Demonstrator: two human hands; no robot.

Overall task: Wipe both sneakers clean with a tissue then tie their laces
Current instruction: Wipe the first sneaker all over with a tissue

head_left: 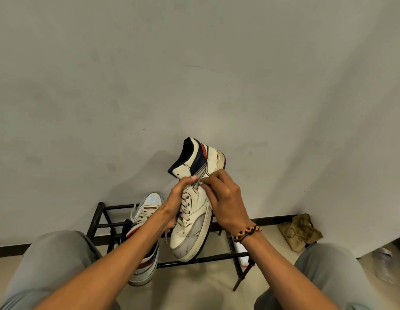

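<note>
A white high-top sneaker (195, 222) with navy and red heel trim is held up in front of me, toe down and heel up. My left hand (175, 199) grips it around the laced tongue side. My right hand (223, 198) lies against its outer side with the fingers curled; a small pale bit shows under the fingertips, and I cannot tell if it is a tissue. The second sneaker (142, 240) leans on the black shoe rack (100, 220) behind my left forearm, its laces loose.
The low black metal rack stands against a plain grey wall. A crumpled brown paper bag (300, 231) lies on the floor at the right. My knees in grey trousers (49, 260) frame the bottom corners. A braided bracelet (247, 233) circles my right wrist.
</note>
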